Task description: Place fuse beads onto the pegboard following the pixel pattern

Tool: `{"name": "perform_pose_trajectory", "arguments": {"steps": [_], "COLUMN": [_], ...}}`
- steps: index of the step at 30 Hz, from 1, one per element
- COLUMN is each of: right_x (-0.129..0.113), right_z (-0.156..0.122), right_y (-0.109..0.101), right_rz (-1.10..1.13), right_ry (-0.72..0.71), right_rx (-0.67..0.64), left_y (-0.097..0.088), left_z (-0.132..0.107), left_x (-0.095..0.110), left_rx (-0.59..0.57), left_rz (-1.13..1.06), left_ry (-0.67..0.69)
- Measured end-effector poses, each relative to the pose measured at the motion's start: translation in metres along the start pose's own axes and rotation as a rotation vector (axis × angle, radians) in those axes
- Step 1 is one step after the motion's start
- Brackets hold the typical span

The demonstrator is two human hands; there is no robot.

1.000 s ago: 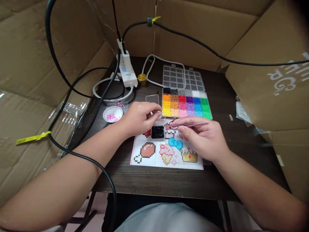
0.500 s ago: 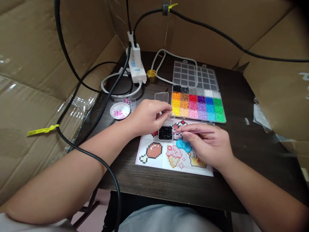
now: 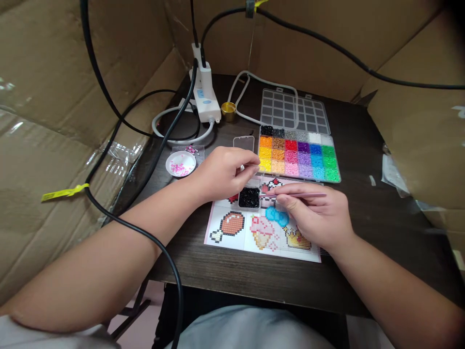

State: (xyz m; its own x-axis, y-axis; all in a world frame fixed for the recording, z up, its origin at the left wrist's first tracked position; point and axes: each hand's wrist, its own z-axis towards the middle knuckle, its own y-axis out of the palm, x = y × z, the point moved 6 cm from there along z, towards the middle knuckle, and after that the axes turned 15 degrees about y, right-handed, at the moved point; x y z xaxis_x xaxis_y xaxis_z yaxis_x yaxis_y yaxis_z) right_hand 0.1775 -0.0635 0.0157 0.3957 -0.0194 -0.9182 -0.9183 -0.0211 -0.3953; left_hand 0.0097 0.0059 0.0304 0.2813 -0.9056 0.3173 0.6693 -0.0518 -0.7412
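My left hand (image 3: 230, 169) is closed in a pinch on a clear plastic edge, which looks like the raised lid (image 3: 258, 179) of a small box. Black beads (image 3: 249, 197) fill that box, which rests on the pattern sheet (image 3: 227, 242). Between the thumb and fingers of my right hand (image 3: 314, 211) are pink tweezers (image 3: 308, 195), held nearly level with their tips at the box's right side. Whether the tips grip a bead is too small to tell. Under my right hand lies a blue cloud-like piece (image 3: 276, 216), by printed pixel pictures of food.
Behind the sheet sits a compartment box of coloured beads (image 3: 290, 156), its clear lid (image 3: 294, 110) folded back. A white dish (image 3: 180, 164) with pink beads stands left. Further back are a gold cup (image 3: 228, 111) and a power strip (image 3: 209, 106). A black cable (image 3: 145, 232) crosses my left forearm.
The view has shifted slightly. My right hand and the tweezers have moved a little to the right; my left hand keeps its pinch in about the same place.
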Motion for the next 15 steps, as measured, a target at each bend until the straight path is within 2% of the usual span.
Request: {"name": "perform_pose_trajectory", "arguments": {"steps": [5,8,11,15], "right_x": [0.004,0.004,0.004,0.023], "right_z": [-0.001,-0.003,-0.009,-0.024], "right_y": [-0.015,-0.036,-0.063,-0.090], "right_rz": [0.120,0.217,0.286,0.266], "right_ry": [0.075,0.095,0.055,0.069], "right_rx": [0.078,0.160,0.230,0.314], "left_y": [0.000,0.001,0.000,0.000], "left_z": [0.000,0.000,-0.001,0.000], "left_x": [0.000,-0.002,-0.004,-0.004], "left_rx": [-0.005,-0.014,-0.011,-0.014], "left_rz": [-0.001,-0.001,-0.007,-0.006], "left_ry": [0.003,-0.012,-0.030,-0.041]}}
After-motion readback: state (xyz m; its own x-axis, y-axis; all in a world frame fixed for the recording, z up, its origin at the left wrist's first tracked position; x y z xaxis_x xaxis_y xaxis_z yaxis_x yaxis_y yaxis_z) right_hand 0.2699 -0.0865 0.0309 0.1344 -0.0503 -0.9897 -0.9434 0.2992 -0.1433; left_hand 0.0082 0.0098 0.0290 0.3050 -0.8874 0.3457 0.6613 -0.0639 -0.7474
